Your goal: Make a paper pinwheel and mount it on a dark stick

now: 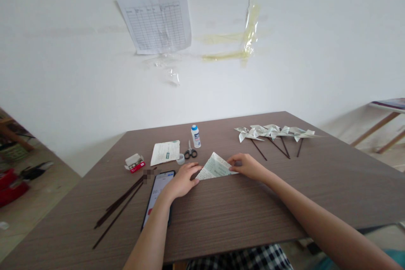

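Note:
A printed sheet of paper folded into a triangle (216, 166) lies flat on the wooden table (240, 215). My left hand (182, 181) presses its left corner, fingers spread on the fold. My right hand (247, 166) rests on the right corner, fingertips on the paper. Neither hand lifts it. A phone (157, 196) with its screen lit lies under my left wrist.
Several thin dark sticks (118, 204) lie at the left. A small red and white box (135, 163), a stack of paper (165, 152), scissors (190, 152), a tape roll (180, 159) and a glue bottle (195, 136) stand behind. Finished paper pinwheels (272, 133) lie at the back right.

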The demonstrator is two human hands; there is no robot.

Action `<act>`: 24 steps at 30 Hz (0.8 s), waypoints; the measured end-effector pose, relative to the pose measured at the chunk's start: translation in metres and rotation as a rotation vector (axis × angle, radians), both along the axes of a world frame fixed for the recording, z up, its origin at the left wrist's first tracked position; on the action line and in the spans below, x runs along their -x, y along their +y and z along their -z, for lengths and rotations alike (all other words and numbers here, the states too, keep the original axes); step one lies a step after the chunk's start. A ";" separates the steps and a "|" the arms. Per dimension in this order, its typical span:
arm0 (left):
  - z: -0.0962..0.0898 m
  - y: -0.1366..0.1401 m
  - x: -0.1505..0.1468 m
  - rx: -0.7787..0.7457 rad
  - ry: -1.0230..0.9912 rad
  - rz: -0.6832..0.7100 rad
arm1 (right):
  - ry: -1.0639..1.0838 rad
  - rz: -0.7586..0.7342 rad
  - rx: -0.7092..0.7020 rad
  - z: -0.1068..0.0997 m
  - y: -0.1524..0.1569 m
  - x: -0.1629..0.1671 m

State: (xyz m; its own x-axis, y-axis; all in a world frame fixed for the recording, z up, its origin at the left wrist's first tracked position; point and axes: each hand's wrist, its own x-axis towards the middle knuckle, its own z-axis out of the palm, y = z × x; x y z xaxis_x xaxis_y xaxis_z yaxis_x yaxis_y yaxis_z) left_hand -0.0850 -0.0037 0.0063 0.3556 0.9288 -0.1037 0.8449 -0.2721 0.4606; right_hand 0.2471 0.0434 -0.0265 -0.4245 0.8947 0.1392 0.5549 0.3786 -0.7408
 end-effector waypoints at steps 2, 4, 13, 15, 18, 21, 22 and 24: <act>0.001 0.000 0.000 -0.015 -0.007 0.017 | -0.013 0.009 -0.010 0.000 0.000 0.001; 0.000 0.000 0.000 -0.038 -0.029 0.048 | -0.030 0.032 -0.017 -0.002 -0.002 0.002; -0.002 -0.002 -0.003 -0.079 -0.029 0.062 | -0.115 0.130 -0.113 -0.007 -0.005 0.007; 0.000 -0.001 -0.002 -0.078 -0.015 0.062 | -0.130 0.140 -0.106 -0.007 -0.004 0.008; 0.001 0.000 -0.002 -0.074 0.011 0.064 | -0.149 0.145 -0.089 -0.006 -0.003 0.008; 0.001 -0.001 -0.002 -0.062 0.036 0.056 | -0.145 0.131 -0.094 -0.004 -0.003 0.007; 0.000 -0.001 -0.003 -0.055 0.046 0.048 | -0.140 0.125 -0.105 -0.004 -0.003 0.007; -0.002 -0.002 -0.004 -0.044 0.064 0.034 | -0.130 0.115 -0.131 -0.002 -0.003 0.006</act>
